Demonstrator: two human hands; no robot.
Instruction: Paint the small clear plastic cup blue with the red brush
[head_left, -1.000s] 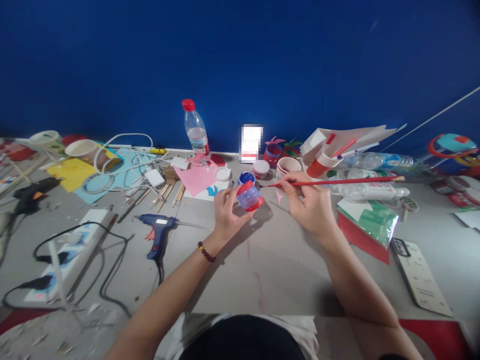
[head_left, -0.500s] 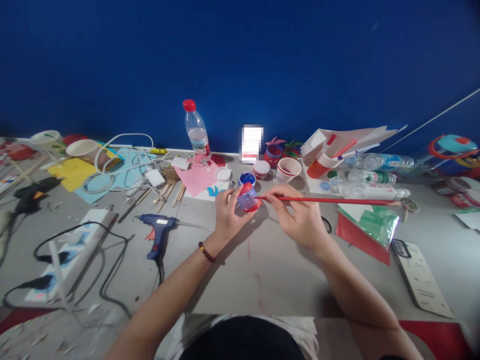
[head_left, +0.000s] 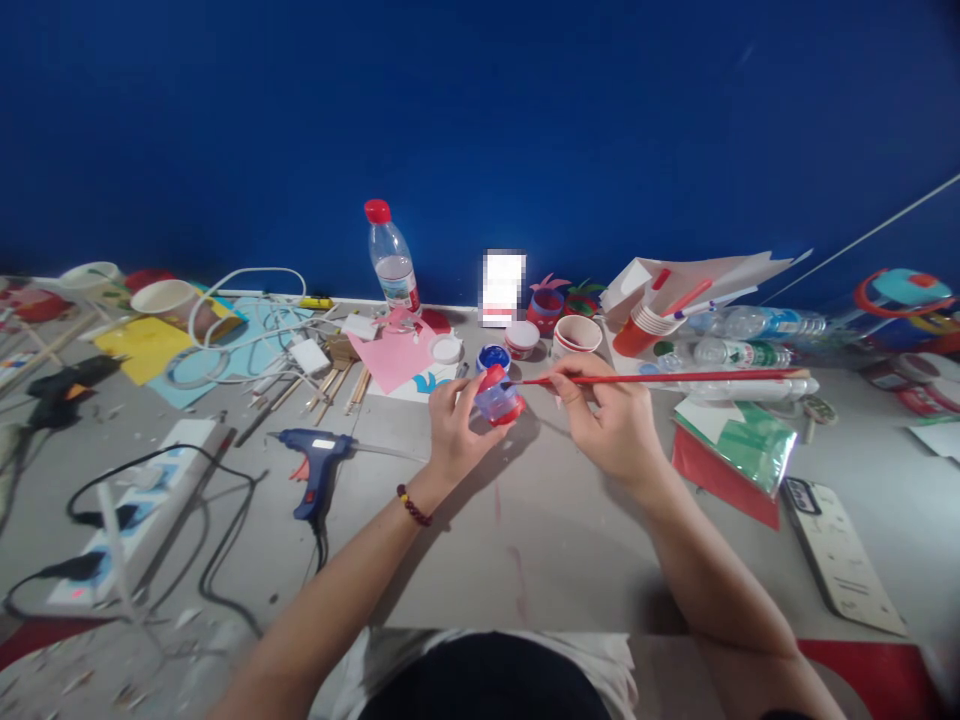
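Observation:
My left hand (head_left: 459,425) is closed around a small piece, red at both ends with a bluish-purple band (head_left: 496,402) between; its exact kind I cannot make out. Between the thumb and fingers of my right hand (head_left: 609,412) is a long red paintbrush (head_left: 675,378), lying nearly level. The brush's dark tip is at the upper part of the red-and-blue piece; whether it touches is too small to tell. Just behind the piece stands an open jar of blue paint (head_left: 493,358). A closed paint jar (head_left: 522,340) and a paper cup (head_left: 576,338) are close by.
A blue glue gun (head_left: 321,462) and a power strip (head_left: 142,510) with cables lie at the left. A red-capped bottle (head_left: 391,262) stands at the back. Stacked cups (head_left: 642,328), plastic bottles (head_left: 742,355), coloured paper (head_left: 720,480) and a phone (head_left: 841,555) are on the right.
My right hand has moved slightly right and up with the paintbrush, whose handle is now more level. My left hand keeps the red-and-blue piece in nearly the same place.

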